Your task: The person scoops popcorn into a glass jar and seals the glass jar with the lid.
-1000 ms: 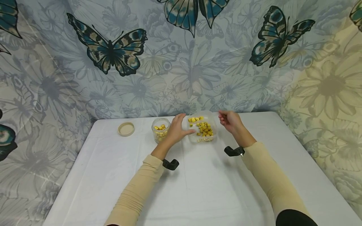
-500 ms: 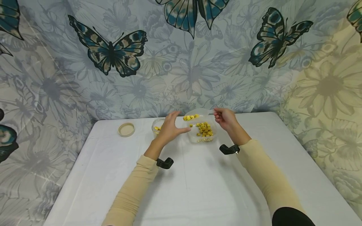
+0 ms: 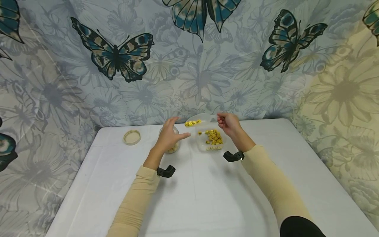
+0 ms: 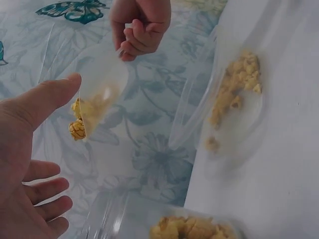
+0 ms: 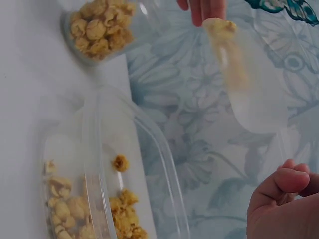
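Observation:
My right hand (image 3: 230, 125) grips the handle of a clear plastic scoop (image 5: 259, 94), which holds several pieces of yellow popcorn (image 3: 192, 123). The scoop's mouth points left, raised above the table. My left hand (image 3: 168, 134) is spread, thumb apart from the fingers, over the glass jar (image 3: 173, 150) and partly hiding it. In the left wrist view its thumb (image 4: 60, 94) overlaps the scoop's lip. Popcorn fills the lower part of the jar. Below the scoop and my right hand stands a clear plastic container (image 3: 200, 146) with more popcorn (image 3: 214, 136) in it.
A round lid (image 3: 132, 137) lies on the white-covered table (image 3: 189, 197), left of the jar. Just behind the table's far edge hangs a butterfly-patterned backdrop (image 3: 204, 79). Each wrist wears a black camera mount.
The right hand has carried the loaded scoop left from over the plastic container toward the jar. The left hand has moved left too, now covering much of the jar.

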{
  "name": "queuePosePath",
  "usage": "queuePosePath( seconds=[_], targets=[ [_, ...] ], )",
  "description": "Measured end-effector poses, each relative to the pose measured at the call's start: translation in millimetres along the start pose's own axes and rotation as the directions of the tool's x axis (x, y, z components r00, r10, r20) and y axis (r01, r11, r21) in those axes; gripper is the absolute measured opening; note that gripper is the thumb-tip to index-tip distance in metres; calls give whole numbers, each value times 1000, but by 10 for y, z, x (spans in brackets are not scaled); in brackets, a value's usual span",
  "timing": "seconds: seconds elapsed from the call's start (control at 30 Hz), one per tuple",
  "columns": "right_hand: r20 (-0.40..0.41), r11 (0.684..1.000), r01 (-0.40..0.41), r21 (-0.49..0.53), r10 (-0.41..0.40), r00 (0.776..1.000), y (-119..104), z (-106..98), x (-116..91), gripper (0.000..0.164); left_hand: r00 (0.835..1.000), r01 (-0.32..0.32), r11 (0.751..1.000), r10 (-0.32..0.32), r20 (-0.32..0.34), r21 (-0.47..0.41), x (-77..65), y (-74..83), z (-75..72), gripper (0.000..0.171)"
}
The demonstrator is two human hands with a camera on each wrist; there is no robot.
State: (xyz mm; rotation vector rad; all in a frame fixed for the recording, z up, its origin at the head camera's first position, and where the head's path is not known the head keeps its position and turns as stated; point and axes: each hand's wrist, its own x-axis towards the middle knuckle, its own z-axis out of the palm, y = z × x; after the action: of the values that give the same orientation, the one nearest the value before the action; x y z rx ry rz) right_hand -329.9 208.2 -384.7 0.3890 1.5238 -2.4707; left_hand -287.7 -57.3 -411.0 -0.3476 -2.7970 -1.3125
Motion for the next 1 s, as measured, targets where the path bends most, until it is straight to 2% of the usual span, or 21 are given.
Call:
queuePosePath(
  seconds=[0.53, 0.9, 1.0],
  targets=[
    [9, 999, 8, -39, -8, 1000, 180, 199, 132, 9, 997, 71, 997, -71, -35, 3, -38, -249, -159, 91],
    [-43, 995, -5, -101, 1, 999, 288, 264, 185, 9, 994, 103, 995, -103, -36, -10, -62, -470, -154, 96],
    [-55, 995, -8, -103, 2, 998, 299, 271, 186, 8, 989, 143, 990, -143, -34, -6, -76, -532, -144, 101]
  ],
)
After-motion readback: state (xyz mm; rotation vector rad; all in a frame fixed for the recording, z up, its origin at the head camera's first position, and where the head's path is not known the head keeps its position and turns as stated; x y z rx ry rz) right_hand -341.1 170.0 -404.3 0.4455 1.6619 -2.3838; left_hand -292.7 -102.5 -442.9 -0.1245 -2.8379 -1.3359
